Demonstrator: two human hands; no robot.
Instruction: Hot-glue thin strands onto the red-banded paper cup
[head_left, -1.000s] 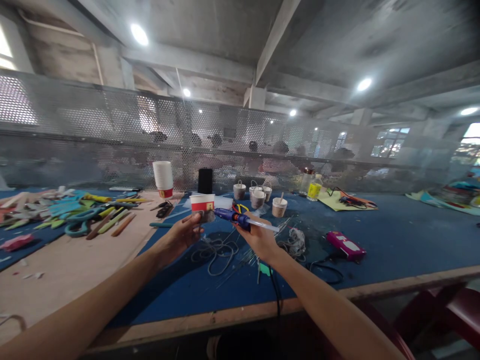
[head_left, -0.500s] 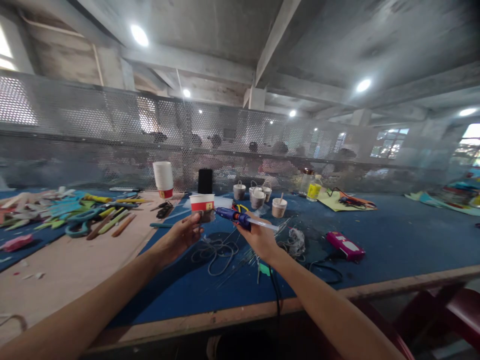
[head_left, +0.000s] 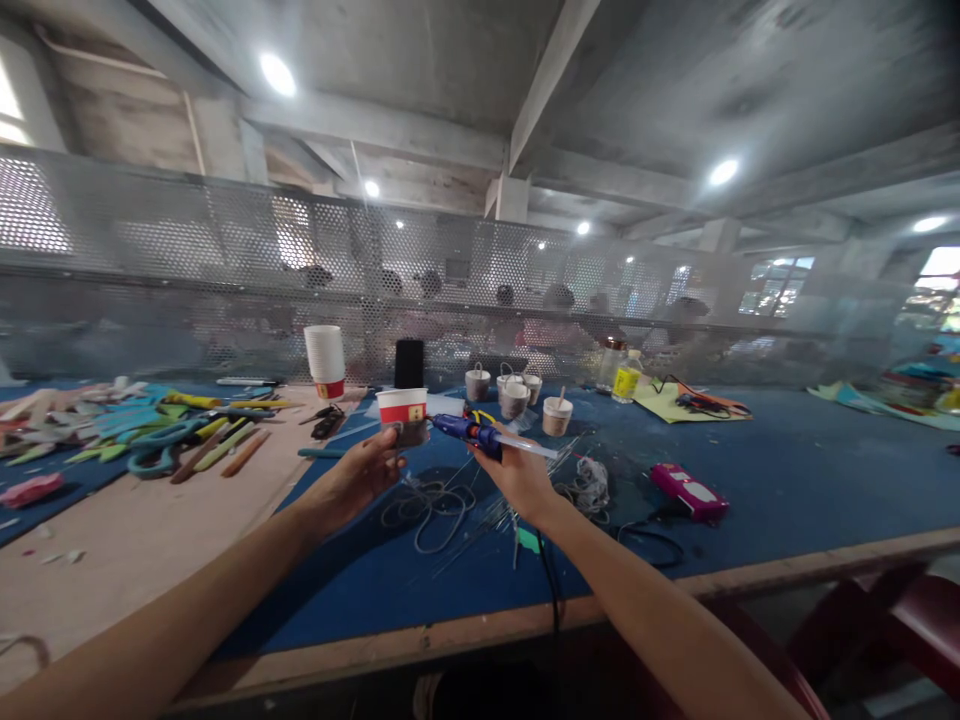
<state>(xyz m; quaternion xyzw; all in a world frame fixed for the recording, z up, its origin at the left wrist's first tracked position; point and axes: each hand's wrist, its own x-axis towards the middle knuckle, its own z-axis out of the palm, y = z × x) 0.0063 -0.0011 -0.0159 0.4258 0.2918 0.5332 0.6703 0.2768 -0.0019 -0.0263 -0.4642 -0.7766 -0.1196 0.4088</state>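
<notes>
A red and white paper cup is held up by my left hand, its fingers closed round the lower part. The cup's lower part looks grey, as if wrapped in cord. My right hand grips a blue glue gun with a clear glue stick jutting from its back. The nozzle points left at the cup's side; whether it touches I cannot tell. Below my hands, a loop of grey cord lies on the blue table.
Behind stand several cord-wrapped cups, a phone and a stack of paper cups. Scissors and clay tools lie left. To the right are a yellow-labelled bottle and a magenta box. A perforated metal screen rises behind the table.
Both hands keep nearly the same pose on the cup and glue gun. The whole view has shifted very slightly.
</notes>
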